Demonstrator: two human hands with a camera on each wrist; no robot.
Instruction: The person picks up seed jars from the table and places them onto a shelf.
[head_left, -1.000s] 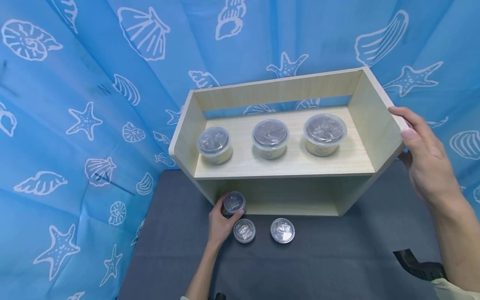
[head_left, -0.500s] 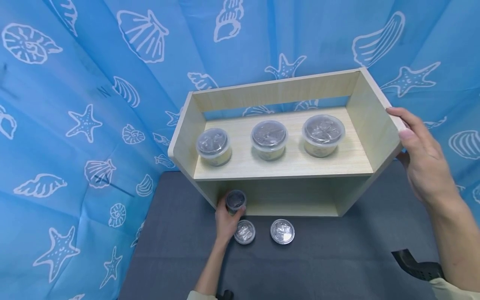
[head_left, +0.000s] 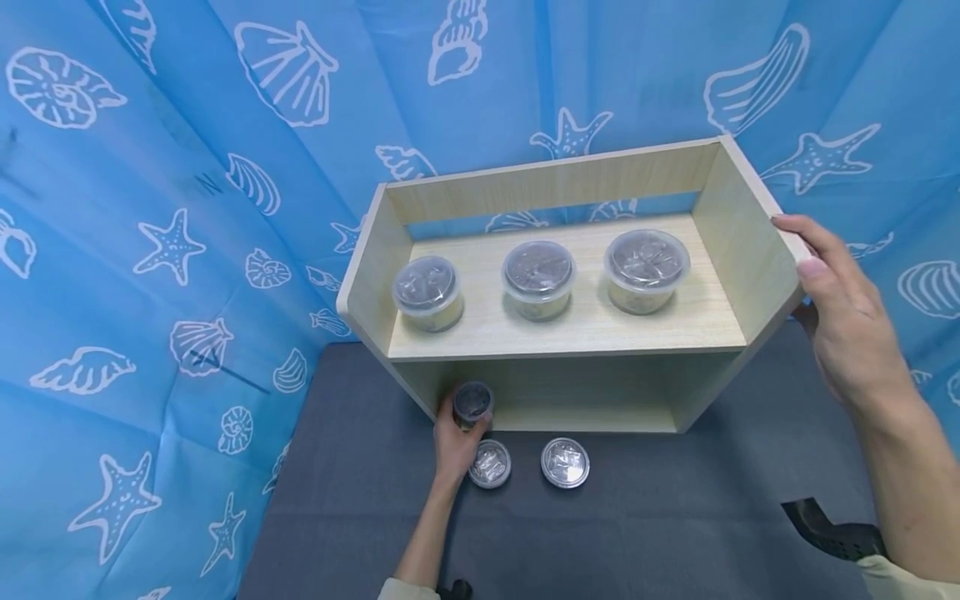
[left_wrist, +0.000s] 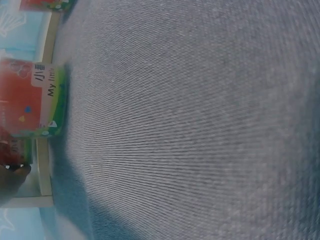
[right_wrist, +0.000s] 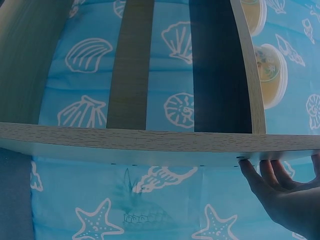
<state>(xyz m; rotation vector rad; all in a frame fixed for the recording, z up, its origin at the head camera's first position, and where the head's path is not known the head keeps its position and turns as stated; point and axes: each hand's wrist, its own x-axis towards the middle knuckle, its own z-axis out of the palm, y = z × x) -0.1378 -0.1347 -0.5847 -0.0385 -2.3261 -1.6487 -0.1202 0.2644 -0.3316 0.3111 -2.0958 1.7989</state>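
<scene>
My left hand [head_left: 455, 446] grips a small round lidded tub [head_left: 473, 403] at the left end of the wooden shelf's lower level. In the left wrist view, the held tub [left_wrist: 15, 148] shows a red and green label, with part of my hand [left_wrist: 12, 180] at its side; a nearer tub [left_wrist: 32, 100] partly covers it. At the right side panel of the wooden shelf [head_left: 757, 208], my right hand [head_left: 855, 325] holds the front edge, thumb and index finger on it. The right wrist view shows fingertips [right_wrist: 243, 161] against the panel's outer face.
Three clear-lidded tubs, left [head_left: 427, 292], middle [head_left: 538, 279] and right [head_left: 647, 271], stand along the upper level. Two silver-topped tubs, one near my left hand [head_left: 490, 464] and one farther right [head_left: 565, 462], stand on the dark grey cloth [head_left: 645, 517]. A blue shell-print curtain [head_left: 187, 283] hangs behind.
My left hand has shifted slightly right with the tub, which stays at the lower level's front left. My right hand keeps its hold on the shelf.
</scene>
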